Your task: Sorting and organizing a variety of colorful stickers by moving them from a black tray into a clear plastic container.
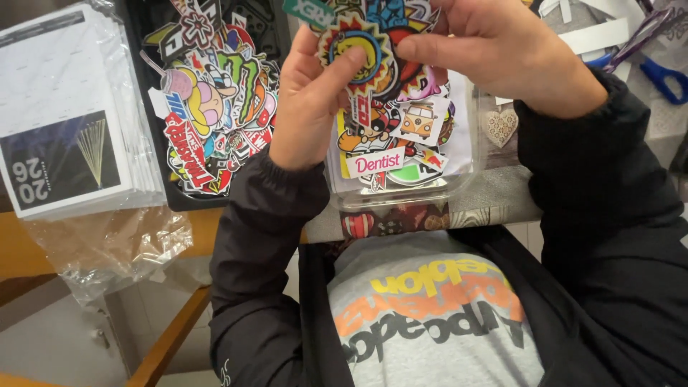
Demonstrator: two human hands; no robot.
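Left hand (pixel 308 107) and right hand (pixel 494 50) pinch a round sun sticker (pixel 353 50) over a clear tub (pixel 401 193) of stickers; black tray (pixel 190 197) of stickers left, scissors (pixel 663 75) right.

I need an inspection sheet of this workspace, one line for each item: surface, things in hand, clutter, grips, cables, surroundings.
Surface: wooden table, mostly covered.
Things in hand: round sun-shaped sticker held on top of a bunch of stickers, above a clear plastic box of stickers.
Clutter: black tray of stickers; wrapped stack of booklets; loose clear wrap; blue scissors; wooden heart.
Grips: left hand and right hand both pinch the stickers.
Cables: nothing seen.
Surroundings: pale floor below the table edge; the person's black jacket and grey printed shirt.
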